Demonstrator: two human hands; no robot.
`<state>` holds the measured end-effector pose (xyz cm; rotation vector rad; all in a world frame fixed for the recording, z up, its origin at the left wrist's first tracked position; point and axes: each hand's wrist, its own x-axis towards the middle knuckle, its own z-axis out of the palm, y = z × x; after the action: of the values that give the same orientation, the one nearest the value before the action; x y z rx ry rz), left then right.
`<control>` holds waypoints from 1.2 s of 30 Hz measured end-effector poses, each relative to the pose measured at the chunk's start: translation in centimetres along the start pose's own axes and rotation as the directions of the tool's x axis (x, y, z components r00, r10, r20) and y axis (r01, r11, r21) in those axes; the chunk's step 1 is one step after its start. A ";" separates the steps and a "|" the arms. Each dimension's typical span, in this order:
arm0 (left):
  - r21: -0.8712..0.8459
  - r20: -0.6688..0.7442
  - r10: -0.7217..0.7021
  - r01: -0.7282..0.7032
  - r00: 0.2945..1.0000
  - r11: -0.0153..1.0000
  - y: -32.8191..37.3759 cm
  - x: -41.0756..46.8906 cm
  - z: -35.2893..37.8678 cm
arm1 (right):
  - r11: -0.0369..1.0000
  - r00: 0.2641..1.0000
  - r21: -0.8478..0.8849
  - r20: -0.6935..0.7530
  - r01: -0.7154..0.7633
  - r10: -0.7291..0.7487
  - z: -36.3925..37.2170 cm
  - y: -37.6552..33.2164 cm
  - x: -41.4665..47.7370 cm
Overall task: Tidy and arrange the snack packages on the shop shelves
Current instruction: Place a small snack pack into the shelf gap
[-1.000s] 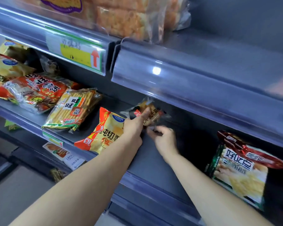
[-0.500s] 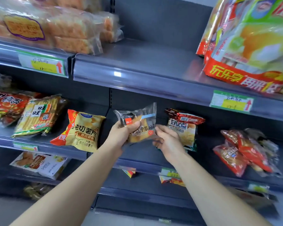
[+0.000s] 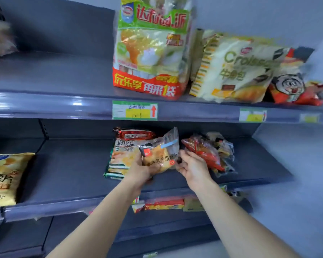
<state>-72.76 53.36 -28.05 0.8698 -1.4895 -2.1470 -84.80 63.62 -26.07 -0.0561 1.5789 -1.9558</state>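
Observation:
A clear-wrapped bread package [image 3: 161,155] with a blue stripe and a red square label is held in front of the middle shelf [image 3: 69,164]. My left hand [image 3: 139,171] grips its lower left side from beneath. At its right edge, my right hand [image 3: 194,167] pinches the lower corner. Just behind it, a white snack bag with a brown top [image 3: 122,151] leans on the shelf. A heap of red packets [image 3: 207,153] lies right of my right hand.
A yellow crisps bag [image 3: 2,179] sits at the far left of the middle shelf. The upper shelf holds a tall green-and-red bag [image 3: 151,47], a croissant bag [image 3: 235,67] and a red cartoon bag [image 3: 291,88]. Price tags [image 3: 134,110] line the shelf edge. Flat packets [image 3: 164,203] lie below.
Both hands carried the bread package out from the left part of the middle shelf and to the right; it is now in front of the brown-topped bag, near the red packets.

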 end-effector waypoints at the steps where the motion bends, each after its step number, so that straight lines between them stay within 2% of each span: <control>1: 0.003 -0.022 0.014 -0.014 1.000 1.000 -0.4 0.6 1.4 | 1.000 1.000 0.013 0.003 -0.005 0.005 -1.3 -0.4 0.7; 7: -0.142 -0.216 0.049 -0.081 0.975 0.987 -2.9 4.7 11.1 | 0.998 0.998 0.007 -0.026 0.057 -0.057 -8.4 -3.1 5.0; 10: -0.123 -0.263 0.042 -0.077 0.964 0.989 -3.8 6.8 14.4 | 0.996 0.994 0.027 -0.071 0.091 -0.089 -10.8 -3.5 7.0; 15: 0.038 -0.307 0.057 -0.048 0.950 0.998 -4.7 11.3 17.7 | 0.997 0.980 -0.043 -0.183 0.069 -0.075 -13.3 -3.4 10.8; 20: 0.289 -0.290 0.180 -0.094 0.940 0.953 -4.9 16.0 20.0 | 0.992 0.961 -0.110 -0.262 0.064 -0.091 -14.6 -4.1 15.1; 23: 0.502 -0.264 0.262 -0.100 0.928 0.859 -5.1 18.4 20.8 | 0.989 0.955 -0.132 -0.278 0.065 -0.100 -14.7 -4.5 17.2; 27: 0.769 -0.256 0.238 0.049 0.937 0.638 -5.8 20.1 21.8 | 0.976 0.949 -0.218 -0.304 0.010 -0.078 -15.1 -4.5 19.5; 29: 0.819 -0.255 0.180 0.114 0.950 0.562 -6.0 20.0 22.0 | 0.943 0.957 -0.329 -0.284 -0.047 -0.052 -15.3 -3.9 20.2; 32: 0.824 -0.221 0.159 0.097 0.962 0.558 -6.1 19.3 21.9 | 0.859 0.965 -0.508 -0.251 -0.066 -0.074 -15.5 -3.0 20.6; 36: 0.728 -0.223 0.280 -0.031 0.934 0.685 -6.1 17.0 20.8 | 0.614 0.921 -0.779 -0.138 0.126 -0.364 -15.4 -3.0 19.2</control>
<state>-99.13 59.44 -33.23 1.2035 -2.1519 -1.1688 -107.77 68.02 -34.25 -0.3721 2.6348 -1.3571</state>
